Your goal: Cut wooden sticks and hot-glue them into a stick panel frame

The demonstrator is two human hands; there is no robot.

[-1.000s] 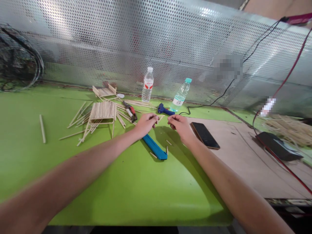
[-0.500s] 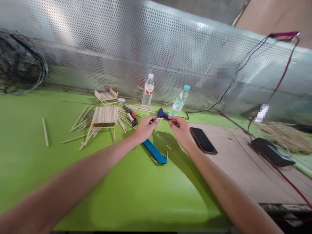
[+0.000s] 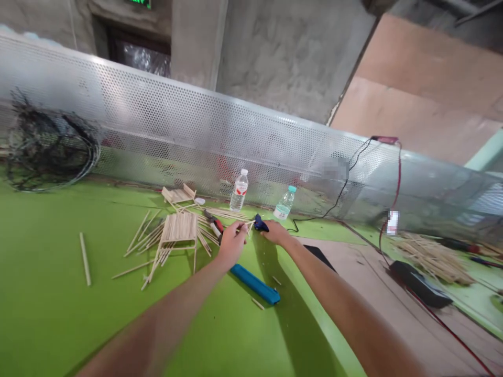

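Observation:
My left hand point(image 3: 232, 245) is closed in a pinch on thin wooden sticks point(image 3: 250, 225), joined or crossing at an angle. Close by on the right, my right hand point(image 3: 275, 232) is wrapped round a dark blue glue gun point(image 3: 259, 223), its nozzle end up by the stick tips. Left of the hands stands a small stick-built piece with a slatted top point(image 3: 179, 228), thin legs under it, among loose sticks point(image 3: 143, 241). Red and black pliers point(image 3: 214, 224) lie partly behind my left hand. Below the hands rests a long blue tool point(image 3: 257, 284), with short stick offcuts point(image 3: 258, 303) near it.
Two water bottles point(image 3: 239, 192) point(image 3: 285, 203) stand along the perforated metal screen point(image 3: 188, 131). A second slatted piece point(image 3: 179, 195) sits at the back. Coiled wire point(image 3: 51, 149) lies far left, a single thick stick point(image 3: 85, 259) nearer. A phone point(image 3: 319, 255), black box point(image 3: 420, 284) and stick pile point(image 3: 434, 256) are right.
My right hand has moved onto the glue gun and now grips it. My left hand still pinches sticks, now close to the gun. The camera view has tilted upward.

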